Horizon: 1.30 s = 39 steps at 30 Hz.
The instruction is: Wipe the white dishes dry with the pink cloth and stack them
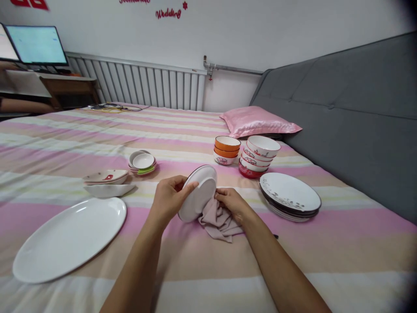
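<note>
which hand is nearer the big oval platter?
Left. The left hand, gripping the small white plate, is just right of the oval platter. The right hand is farther right again, clutching the beige cloth.

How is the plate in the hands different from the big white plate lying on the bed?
The held plate is small and round; the big plate is a long oval. The held plate is tilted up, gripped by the left hand, with the right hand holding a cloth against it; the big plate lies flat on the bed, untouched. Both are white.
</note>
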Motion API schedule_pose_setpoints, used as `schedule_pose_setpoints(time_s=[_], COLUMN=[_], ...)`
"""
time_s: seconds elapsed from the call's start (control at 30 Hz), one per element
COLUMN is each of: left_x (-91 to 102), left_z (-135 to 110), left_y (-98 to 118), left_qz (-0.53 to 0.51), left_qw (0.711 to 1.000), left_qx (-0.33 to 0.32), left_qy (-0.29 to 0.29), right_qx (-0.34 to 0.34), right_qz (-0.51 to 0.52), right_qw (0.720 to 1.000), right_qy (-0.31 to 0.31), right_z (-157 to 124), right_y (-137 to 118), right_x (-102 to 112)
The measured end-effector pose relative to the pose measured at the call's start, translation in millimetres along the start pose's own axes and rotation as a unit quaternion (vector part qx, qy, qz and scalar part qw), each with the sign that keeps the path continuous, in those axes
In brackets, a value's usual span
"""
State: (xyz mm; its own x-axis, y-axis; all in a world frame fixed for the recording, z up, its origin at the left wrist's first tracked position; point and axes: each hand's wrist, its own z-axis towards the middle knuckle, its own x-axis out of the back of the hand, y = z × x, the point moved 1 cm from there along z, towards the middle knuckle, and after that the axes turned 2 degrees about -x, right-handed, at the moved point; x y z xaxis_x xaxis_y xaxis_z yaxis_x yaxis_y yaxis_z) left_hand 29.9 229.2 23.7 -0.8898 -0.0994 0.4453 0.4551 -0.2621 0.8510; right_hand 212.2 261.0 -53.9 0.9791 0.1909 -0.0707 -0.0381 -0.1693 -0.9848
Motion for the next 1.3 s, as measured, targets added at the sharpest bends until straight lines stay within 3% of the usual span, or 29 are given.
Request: schedule_pose_setpoints(time_s=[0.1,0.23,0.4,0.53,0.6,0.67,0.73,0.8,0.97,1.17,1.3], left_x=[-7.4,-12.7,-18.0,-27.0,-32.1,-36.3,-39.2,-40.5,-40.2,-40.4,-39.9], left_z=[1.5,2.1,-1.6,-5.6,-7.3,-8.7,-9.4,-9.3,-7.0,-6.4,-6.7], left_y=[-1.5,-2.9,2.5,6.2,7.5,8.4,8.9,8.5,4.8,1.9,1.4], left_qz=[0.007,0.044,0.067,0.053,0.035,0.018,0.010,0.018,0.045,0.040,0.038], left_qw=[1.000,0.998,0.995,0.994,0.992,0.990,0.989,0.990,0.994,0.994,0.993], left_qx=[-0.011,-0.045,-0.066,-0.067,-0.072,-0.077,-0.083,-0.088,-0.086,-0.087,-0.089], left_qy=[0.016,-0.007,-0.042,-0.069,-0.095,-0.114,-0.119,-0.107,-0.052,-0.061,-0.063], right_qx=[0.023,0.090,0.221,0.311,0.321,0.319,0.324,0.336,0.327,0.253,0.258], right_qz=[-0.042,-0.058,0.058,0.098,0.099,0.084,0.065,0.057,0.069,0.079,0.030], right_qw=[0.999,0.974,0.902,0.840,0.842,0.865,0.888,0.894,0.901,0.930,0.932], right_qy=[0.024,0.199,0.365,0.433,0.422,0.378,0.320,0.291,0.278,0.253,0.253], right_z=[2.4,10.6,8.5,1.5,0.2,-0.2,-0.7,-1.8,-1.4,2.4,1.2], right_y=[2.2,-1.7,-23.0,-35.9,-37.4,-37.3,-37.1,-37.1,-35.0,-28.8,-28.3], right_x=[2.3,15.6,34.2,41.9,40.3,34.8,27.2,20.6,13.8,15.2,17.1])
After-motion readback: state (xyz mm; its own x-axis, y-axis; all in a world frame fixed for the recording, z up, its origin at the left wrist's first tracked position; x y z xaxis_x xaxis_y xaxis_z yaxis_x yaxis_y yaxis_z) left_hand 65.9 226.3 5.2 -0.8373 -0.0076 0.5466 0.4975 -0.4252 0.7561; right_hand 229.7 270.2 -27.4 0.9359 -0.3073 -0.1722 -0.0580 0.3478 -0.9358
